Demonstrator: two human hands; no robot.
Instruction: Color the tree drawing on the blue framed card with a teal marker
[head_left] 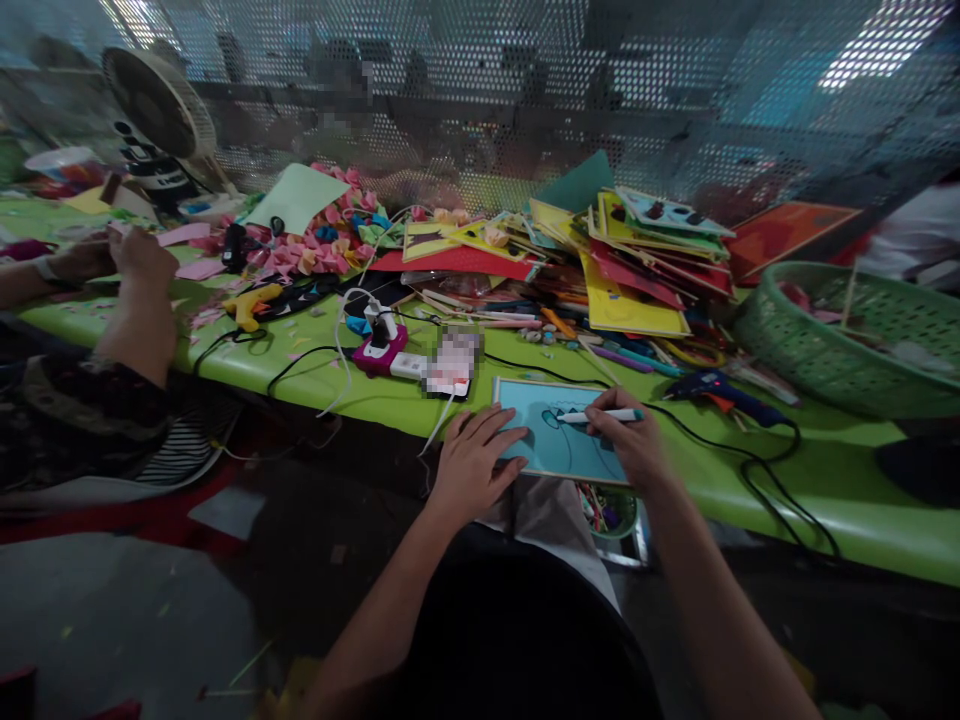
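Note:
A light blue board (525, 400) with a thin pale frame lies at the table's front edge, partly over my lap. Dark lines are drawn on it, among them a small loop and a zigzag. My right hand (626, 435) grips a white marker (600, 415) with a teal end, its tip at the loop. Flat on the board's left side rests my left hand (480, 455), fingers spread. Just beyond the left hand is a phone (454, 362), blurred, with a white cable.
Green table (360, 400) holds a purple power strip (382, 350), a blue glue gun (731, 392) with its black cord, stacked coloured boards (637, 310) and a green basket (847, 350). At left, another person's hands (139, 260) work near a yellow glue gun (251, 305) and a fan (161, 110).

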